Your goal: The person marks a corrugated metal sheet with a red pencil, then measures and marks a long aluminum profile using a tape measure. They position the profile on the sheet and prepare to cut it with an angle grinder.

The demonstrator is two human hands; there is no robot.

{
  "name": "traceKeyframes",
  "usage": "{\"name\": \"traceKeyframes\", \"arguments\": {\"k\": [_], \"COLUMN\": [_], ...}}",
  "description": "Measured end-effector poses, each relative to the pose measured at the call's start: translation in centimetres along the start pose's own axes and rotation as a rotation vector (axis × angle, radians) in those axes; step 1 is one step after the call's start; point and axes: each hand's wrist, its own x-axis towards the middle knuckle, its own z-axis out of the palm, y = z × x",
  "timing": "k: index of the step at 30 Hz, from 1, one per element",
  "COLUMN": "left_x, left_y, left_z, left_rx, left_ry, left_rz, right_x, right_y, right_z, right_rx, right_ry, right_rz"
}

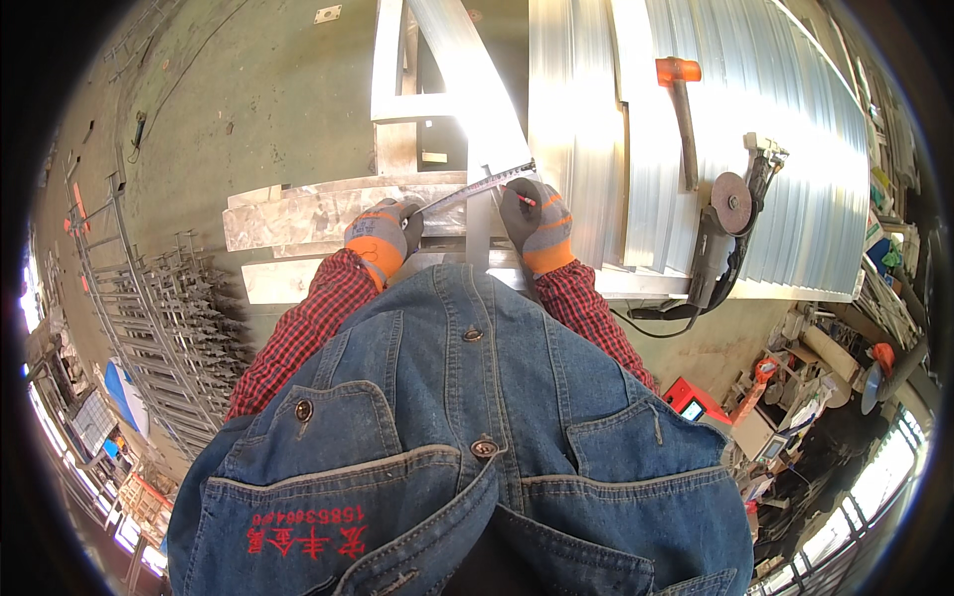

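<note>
My left hand (381, 241), in a grey and orange work glove, is closed around one end of a tape measure (465, 193). Its blade slants up to the right across a bright metal bar (478, 223). My right hand (538, 224), gloved alike, pinches a slim red marking pencil (519, 197) just below the blade's far end. Beyond the blade lies a welded frame of shiny square metal tubes (417, 106). Under my left hand are worn, pale planks or beams (288, 221); the tape's case is mostly hidden by the glove.
To the right, long metal tubes (815, 179) lie side by side, bearing a hammer with an orange head (679, 72) and an angle grinder (708, 253) with its cord. Metal railings (149, 328) lie stacked at left. A red box (686, 397) stands at lower right.
</note>
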Motion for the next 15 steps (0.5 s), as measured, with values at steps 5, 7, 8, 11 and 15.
{"name": "traceKeyframes", "arguments": {"k": [5, 7, 8, 11, 15], "left_x": [-0.25, -0.21, -0.19, -0.20, -0.18], "left_y": [-0.02, 0.11, 0.17, 0.23, 0.26], "left_z": [-0.03, 0.02, 0.02, -0.08, -0.25], "left_rx": [0.011, 0.019, 0.020, 0.016, 0.026], "left_ry": [0.040, 0.046, 0.050, 0.037, 0.008], "left_rz": [0.031, 0.016, 0.008, 0.009, -0.001], "right_x": [0.10, 0.11, 0.12, 0.15, 0.15], "right_y": [-0.20, -0.22, -0.22, -0.16, -0.13], "right_z": [0.02, -0.05, -0.09, -0.20, -0.08], "right_rx": [-0.005, -0.001, -0.005, -0.027, -0.013], "right_ry": [0.028, 0.004, 0.009, -0.020, 0.021], "right_rz": [-0.035, -0.010, -0.029, -0.031, -0.056]}}
